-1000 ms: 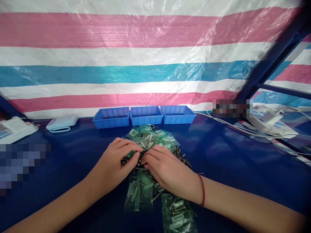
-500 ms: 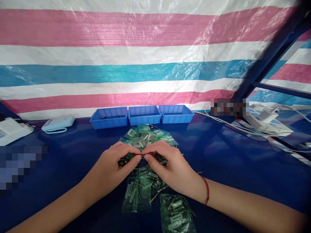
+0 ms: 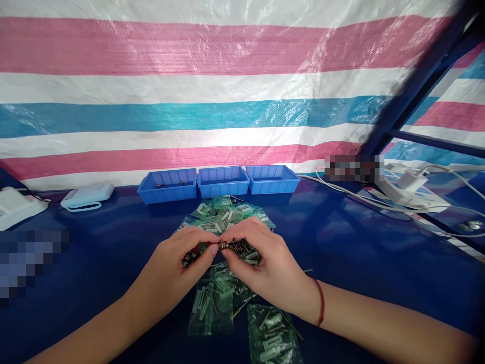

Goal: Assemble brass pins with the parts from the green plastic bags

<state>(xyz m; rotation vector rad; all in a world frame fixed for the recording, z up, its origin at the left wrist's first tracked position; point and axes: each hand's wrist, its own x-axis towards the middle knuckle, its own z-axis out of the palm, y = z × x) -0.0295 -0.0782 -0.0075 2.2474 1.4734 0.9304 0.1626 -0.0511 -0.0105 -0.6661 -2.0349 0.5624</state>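
Observation:
A heap of small green plastic bags [image 3: 227, 217] filled with metal parts lies in the middle of the dark blue table [image 3: 94, 263]. My left hand [image 3: 176, 268] and my right hand [image 3: 263, 265] meet over the heap, fingertips touching. Both are closed on a bunch of small dark metal pins [image 3: 237, 248]; the left hand also cups some pins underneath. A red string circles my right wrist. Two more green bags [image 3: 212, 306] lie just in front of my hands.
Three blue plastic bins [image 3: 217, 182] stand in a row behind the heap, the left one with a few parts inside. A white device [image 3: 87, 196] and another white box [image 3: 13, 207] sit at the far left. White cables and adapters [image 3: 409, 189] lie at the right. A striped tarp hangs behind.
My hands rose off the heap and came together, drawing a bunch of pins up between the fingertips. The view shifted slightly to the right.

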